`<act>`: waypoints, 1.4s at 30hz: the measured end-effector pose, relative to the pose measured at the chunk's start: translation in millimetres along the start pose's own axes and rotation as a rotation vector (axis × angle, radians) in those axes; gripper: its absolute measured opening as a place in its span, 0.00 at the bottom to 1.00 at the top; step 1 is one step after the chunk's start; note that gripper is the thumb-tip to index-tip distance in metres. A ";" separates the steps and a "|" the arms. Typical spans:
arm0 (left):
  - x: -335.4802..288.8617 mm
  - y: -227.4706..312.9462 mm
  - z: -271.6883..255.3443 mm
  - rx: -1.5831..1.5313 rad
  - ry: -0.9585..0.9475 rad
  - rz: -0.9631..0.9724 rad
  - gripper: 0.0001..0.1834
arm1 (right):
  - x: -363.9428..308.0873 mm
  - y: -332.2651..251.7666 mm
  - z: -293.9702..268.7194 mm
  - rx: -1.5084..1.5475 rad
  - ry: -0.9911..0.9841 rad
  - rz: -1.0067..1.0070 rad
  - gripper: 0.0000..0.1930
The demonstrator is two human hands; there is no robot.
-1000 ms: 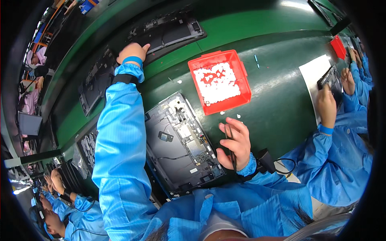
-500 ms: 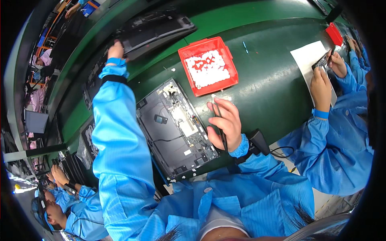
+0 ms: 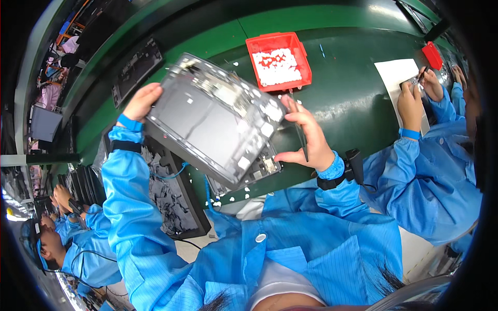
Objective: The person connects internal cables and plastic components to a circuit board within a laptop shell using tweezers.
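My left hand (image 3: 142, 102) grips the left edge of an opened laptop chassis (image 3: 182, 115), which is tilted and smeared by motion. Its dark casing has a bright circuit board and several white pieces along the right part. Held up off the bench, it hides most of a second laptop chassis (image 3: 269, 165) lying beneath. Black tweezers (image 3: 301, 136) rest in my right hand (image 3: 314, 141), whose thumb and fingers are partly spread around them. That hand is beside the raised chassis's right corner; whether its fingertips touch the corner, I cannot tell.
A red bin (image 3: 306, 70) of small white pieces stands beyond my hands on the green bench (image 3: 358, 93). Another dark chassis (image 3: 136, 67) lies far left. A dark tray (image 3: 194, 217) of crumpled sheets is near my left arm. At right, a co-worker's hands (image 3: 412, 103) work over white paper (image 3: 395, 78).
My left hand has brought a laptop chassis from the far left to above the one in front of me. My right hand keeps the tweezers and has shifted slightly right.
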State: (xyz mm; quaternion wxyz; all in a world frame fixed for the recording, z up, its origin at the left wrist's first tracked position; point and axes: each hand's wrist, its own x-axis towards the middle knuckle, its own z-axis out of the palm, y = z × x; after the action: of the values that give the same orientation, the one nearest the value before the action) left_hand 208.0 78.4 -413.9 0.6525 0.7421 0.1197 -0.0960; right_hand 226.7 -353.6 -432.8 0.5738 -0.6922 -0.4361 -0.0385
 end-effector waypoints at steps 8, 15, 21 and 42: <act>15.4 -11.4 71.5 0.670 0.152 0.269 0.14 | -48.0 -13.9 25.9 -0.267 -0.005 -0.014 0.26; -26.6 27.0 162.7 1.046 0.211 0.812 0.12 | -42.0 -20.9 16.9 -0.204 0.071 0.042 0.17; -56.3 6.0 231.2 0.894 0.122 0.731 0.10 | -19.8 -17.9 5.4 -0.177 0.151 -0.033 0.02; -68.1 5.1 239.4 0.589 0.150 0.517 0.08 | 10.7 6.2 18.3 -0.442 -0.203 -0.218 0.06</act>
State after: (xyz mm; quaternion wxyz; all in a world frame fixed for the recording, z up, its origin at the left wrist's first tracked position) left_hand 148.0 -163.1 -420.0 0.4036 0.9082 -0.0561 0.0956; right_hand 229.2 -332.3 -437.8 0.3544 -0.7499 -0.5444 -0.1249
